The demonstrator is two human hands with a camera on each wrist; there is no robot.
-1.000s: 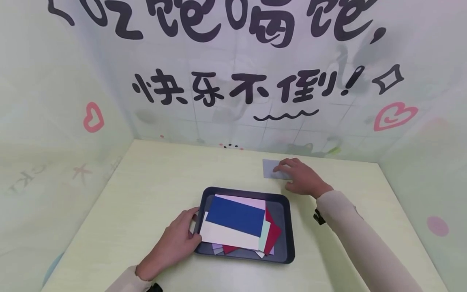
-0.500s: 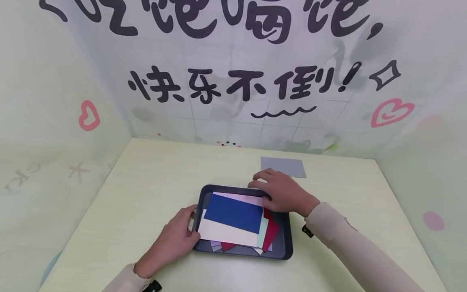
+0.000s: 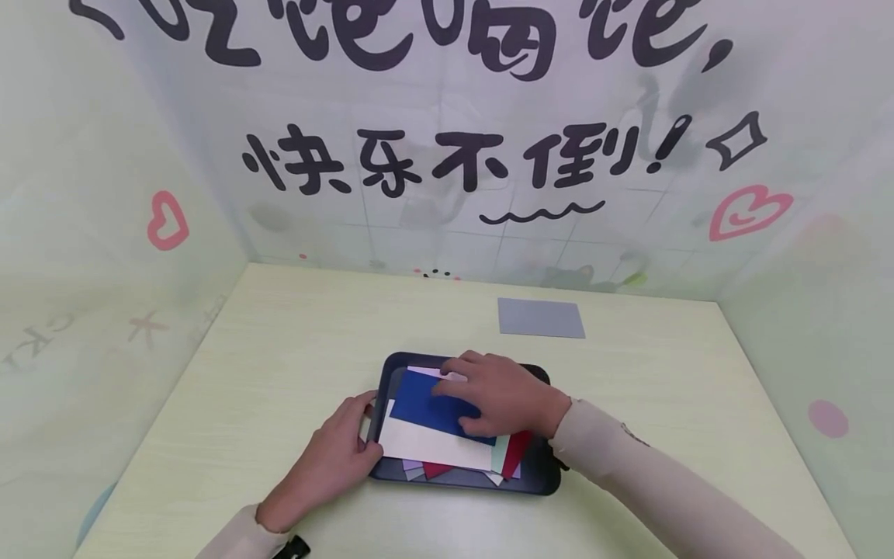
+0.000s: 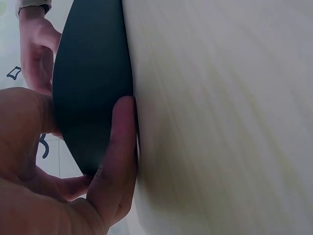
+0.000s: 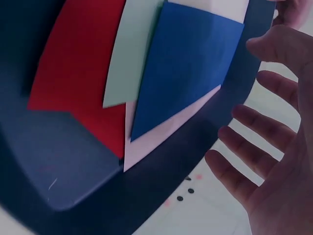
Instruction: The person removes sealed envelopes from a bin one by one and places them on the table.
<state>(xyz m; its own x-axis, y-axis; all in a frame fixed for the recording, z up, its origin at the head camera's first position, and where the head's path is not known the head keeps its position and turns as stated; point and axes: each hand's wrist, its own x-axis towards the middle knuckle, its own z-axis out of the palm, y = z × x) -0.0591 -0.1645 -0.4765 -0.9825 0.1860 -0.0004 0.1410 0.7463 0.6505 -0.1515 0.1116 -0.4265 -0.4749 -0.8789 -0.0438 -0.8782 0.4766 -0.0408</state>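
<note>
A dark rectangular tray point(image 3: 539, 472) lies on the table with a loose stack of coloured cards in it. On top is a blue card point(image 3: 417, 402), over a white card point(image 3: 426, 445); red point(image 5: 83, 58), pale green point(image 5: 128, 58) and pink point(image 5: 161, 129) ones show below. My left hand point(image 3: 334, 449) grips the tray's left side, thumb at the rim and fingers point(image 4: 122, 132) along the outer wall in the left wrist view. My right hand point(image 3: 499, 394) hovers over the blue card, its fingers spread and holding nothing in the right wrist view. It hides the tray's upper right part.
A grey card point(image 3: 541, 318) lies flat on the pale table point(image 3: 307, 334), behind the tray and near the back wall. White printed sheets point(image 3: 447, 155) with large black characters enclose the table at the back and on both sides.
My right hand has left the grey card at the back and come left and nearer, over the blue card. The grey card stays on the table. The left hand keeps its grip.
</note>
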